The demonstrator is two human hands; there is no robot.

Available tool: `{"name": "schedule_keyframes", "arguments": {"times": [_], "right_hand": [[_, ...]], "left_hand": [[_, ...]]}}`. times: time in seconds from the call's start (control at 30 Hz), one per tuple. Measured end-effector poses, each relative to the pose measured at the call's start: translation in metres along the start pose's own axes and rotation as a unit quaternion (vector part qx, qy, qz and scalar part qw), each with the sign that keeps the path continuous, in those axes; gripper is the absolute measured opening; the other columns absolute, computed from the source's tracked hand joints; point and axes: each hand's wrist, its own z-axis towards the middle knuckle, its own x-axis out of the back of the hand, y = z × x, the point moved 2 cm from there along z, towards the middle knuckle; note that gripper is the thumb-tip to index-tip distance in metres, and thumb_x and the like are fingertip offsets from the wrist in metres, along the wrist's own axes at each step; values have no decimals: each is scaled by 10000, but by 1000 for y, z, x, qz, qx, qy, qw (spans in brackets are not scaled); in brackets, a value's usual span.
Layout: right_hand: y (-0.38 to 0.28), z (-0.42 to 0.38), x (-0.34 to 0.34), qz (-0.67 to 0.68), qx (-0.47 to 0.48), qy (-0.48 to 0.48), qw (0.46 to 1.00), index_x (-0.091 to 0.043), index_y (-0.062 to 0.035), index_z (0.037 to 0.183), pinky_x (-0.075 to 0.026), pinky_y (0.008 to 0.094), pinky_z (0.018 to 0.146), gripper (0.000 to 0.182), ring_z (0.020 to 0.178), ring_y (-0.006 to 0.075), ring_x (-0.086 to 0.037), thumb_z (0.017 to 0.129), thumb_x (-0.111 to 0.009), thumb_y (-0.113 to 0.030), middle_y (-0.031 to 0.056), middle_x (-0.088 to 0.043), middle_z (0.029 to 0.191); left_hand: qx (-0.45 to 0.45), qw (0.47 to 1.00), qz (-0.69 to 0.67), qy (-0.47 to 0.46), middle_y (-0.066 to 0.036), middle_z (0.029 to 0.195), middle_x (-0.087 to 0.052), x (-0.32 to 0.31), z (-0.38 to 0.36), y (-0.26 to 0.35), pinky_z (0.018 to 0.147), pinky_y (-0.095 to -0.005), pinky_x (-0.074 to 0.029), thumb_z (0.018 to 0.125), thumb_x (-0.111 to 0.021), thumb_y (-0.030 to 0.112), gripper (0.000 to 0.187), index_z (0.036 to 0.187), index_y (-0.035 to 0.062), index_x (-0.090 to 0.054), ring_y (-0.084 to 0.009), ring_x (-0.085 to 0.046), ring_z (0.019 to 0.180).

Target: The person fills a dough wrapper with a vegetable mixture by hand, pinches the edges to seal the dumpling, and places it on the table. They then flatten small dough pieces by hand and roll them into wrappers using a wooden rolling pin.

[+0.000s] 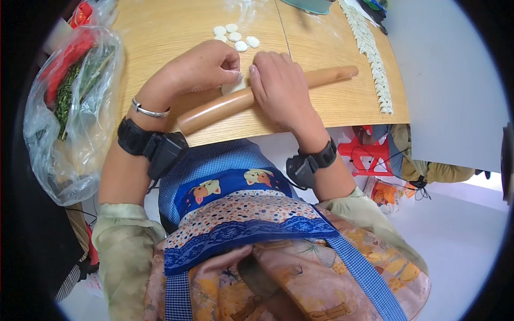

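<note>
My right hand [280, 88] lies over the middle of a wooden rolling pin [214, 111], its fingers closed round it. The pin sits at a slant near the table's front edge. Beside it, my left hand [206, 65] is curled with thumb and fingers pinching a dough wrapper [232, 86]. This pale, flat wrapper is partly hidden by the pin and my fingers. Just beyond my hands lie several small round dough pieces [234, 37], flattened into discs.
A long row of dumplings [369, 51] runs along the table's right side. A greenish bowl [310, 5] stands at the far edge. On the left, a clear plastic bag [101, 120] holds leafy greens [67, 96]. Below the table at right is a red stool [369, 158].
</note>
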Motion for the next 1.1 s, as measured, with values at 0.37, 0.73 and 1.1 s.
{"name": "schedule_keyframes", "arguments": {"times": [0.37,0.73,1.1], "right_hand": [[11,29,-14,42,-24,-37,998,-583,-17,883,-485,508,729,130,844,391,-607,907,-553,-141,183,-644,837],[-9,-24,14,14,-8,-11,1000,-548,-54,891,-392,466,750,114,823,332,-560,911,-592,-157,120,-583,827],[8,25,-15,37,-8,3,999,-578,-24,874,-474,500,712,150,799,381,-598,920,-564,-166,167,-634,809]], "left_hand": [[-21,999,1,47,-77,687,-595,-3,0,1,618,-315,-447,871,-662,110,162,846,-48,-635,-125,-506,651],[-63,998,-28,-12,-8,692,-565,-3,-3,-1,624,-286,-445,819,-633,64,90,881,-1,-630,-102,-503,665],[-21,1000,6,9,-38,716,-575,1,-3,-1,646,-288,-447,901,-650,130,170,896,-40,-639,-106,-500,688]]}}
